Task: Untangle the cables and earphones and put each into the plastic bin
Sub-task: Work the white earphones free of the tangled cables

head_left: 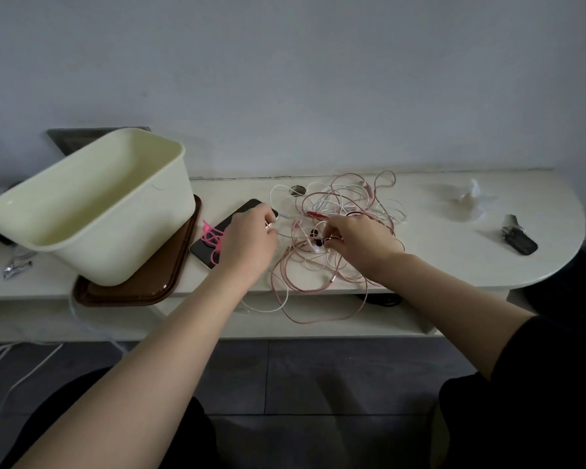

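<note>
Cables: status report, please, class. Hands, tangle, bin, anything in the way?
Left hand pinching white cable. Right hand pinching wires in tangle. Bin holds no cables yet. Phone lies under left hand.

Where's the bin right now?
In the head view, the bin sits at the left end of the table on a brown tray, just left of the phone and the left hand.

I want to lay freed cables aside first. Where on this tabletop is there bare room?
Barest: the tabletop between the cable tangle and the key case, in front of the tissue. A narrow strip lies left of the plastic bin, beside a wrapper. Crowded: phone to tangle, where the left hand and right hand pinch cables.
</note>
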### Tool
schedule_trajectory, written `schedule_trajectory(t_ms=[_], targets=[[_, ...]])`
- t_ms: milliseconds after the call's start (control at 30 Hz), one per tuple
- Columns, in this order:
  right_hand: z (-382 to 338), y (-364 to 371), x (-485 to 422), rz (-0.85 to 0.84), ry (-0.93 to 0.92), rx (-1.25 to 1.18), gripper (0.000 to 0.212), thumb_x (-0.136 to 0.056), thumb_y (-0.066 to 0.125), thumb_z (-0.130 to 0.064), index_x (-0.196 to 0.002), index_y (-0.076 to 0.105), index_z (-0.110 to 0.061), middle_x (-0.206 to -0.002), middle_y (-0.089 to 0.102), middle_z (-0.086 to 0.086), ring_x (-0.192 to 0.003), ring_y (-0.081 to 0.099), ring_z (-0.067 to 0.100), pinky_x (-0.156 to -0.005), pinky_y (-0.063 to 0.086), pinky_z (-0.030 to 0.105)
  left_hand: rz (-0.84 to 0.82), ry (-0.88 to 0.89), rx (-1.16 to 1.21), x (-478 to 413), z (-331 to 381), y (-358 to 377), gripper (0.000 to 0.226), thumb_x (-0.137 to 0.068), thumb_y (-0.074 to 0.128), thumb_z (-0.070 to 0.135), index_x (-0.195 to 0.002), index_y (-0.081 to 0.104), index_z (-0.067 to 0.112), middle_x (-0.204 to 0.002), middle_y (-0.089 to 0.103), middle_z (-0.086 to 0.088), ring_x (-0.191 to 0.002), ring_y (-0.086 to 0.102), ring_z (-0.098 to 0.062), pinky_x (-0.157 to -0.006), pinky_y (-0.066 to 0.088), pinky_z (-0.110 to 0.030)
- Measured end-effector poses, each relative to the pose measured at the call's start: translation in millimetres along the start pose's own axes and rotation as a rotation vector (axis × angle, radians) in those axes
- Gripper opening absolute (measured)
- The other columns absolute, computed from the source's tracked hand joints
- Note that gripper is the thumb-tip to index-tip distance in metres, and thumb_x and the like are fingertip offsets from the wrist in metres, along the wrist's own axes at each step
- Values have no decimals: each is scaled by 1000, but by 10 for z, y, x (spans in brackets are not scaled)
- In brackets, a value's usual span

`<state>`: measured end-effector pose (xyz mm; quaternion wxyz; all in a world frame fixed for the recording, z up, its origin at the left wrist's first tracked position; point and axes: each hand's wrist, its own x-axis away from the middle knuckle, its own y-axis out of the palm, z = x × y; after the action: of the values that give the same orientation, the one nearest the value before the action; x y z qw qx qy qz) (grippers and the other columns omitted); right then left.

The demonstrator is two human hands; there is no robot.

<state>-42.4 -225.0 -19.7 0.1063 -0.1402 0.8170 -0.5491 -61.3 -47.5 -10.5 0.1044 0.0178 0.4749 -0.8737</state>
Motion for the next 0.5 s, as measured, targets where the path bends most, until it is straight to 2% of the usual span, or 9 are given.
schedule_trajectory(t_ms=[67,133,200,267,400,500], targets=[[-45,-4,5,11,-17,-29,13,-90,58,-22,-102,62,-16,-99,67,6,-92,61,27,-75,49,36,-89,61,38,43,59,39,33,-86,58,4,-118,58,14,-77,63,-4,-67,58,-19,-62,42,-24],[-94,-16,12,24,-41,-75,14,-90,58,-20,-101,63,-14,-98,67,8,-90,61,29,-76,50,39,-187,88,117,92,154,78,39,-87,56,3,-123,56,15,-85,65,-3,-67,60,-16,-59,44,-18],[-135,-28,19,39,-65,-93,15,-91,57,-18,-104,62,-11,-99,67,10,-91,61,29,-75,48,37,-235,73,146,114,230,131,31,-87,58,9,-117,61,14,-94,66,-1,-77,61,-15,-67,45,-17],[-153,-32,21,41,-75,-91,17,-92,55,-14,-106,61,-9,-99,67,12,-91,60,30,-72,46,35,-246,68,148,115,263,167,23,-87,63,19,-109,64,13,-92,64,2,-82,58,-10,-69,39,-13],[-118,-32,-2,36,-45,-115,16,-92,53,-9,-103,64,-9,-90,67,12,-84,61,29,-69,46,35,-198,56,199,93,246,164,23,-85,68,28,-100,68,11,-83,67,1,-70,58,-8,-65,39,-13],[-96,-28,-23,12,-45,-122,21,-90,50,-3,-103,65,-10,-87,68,9,-82,62,26,-68,46,32,-186,46,249,75,238,146,24,-80,74,29,-98,69,13,-84,68,4,-74,60,-5,-65,44,-10]])
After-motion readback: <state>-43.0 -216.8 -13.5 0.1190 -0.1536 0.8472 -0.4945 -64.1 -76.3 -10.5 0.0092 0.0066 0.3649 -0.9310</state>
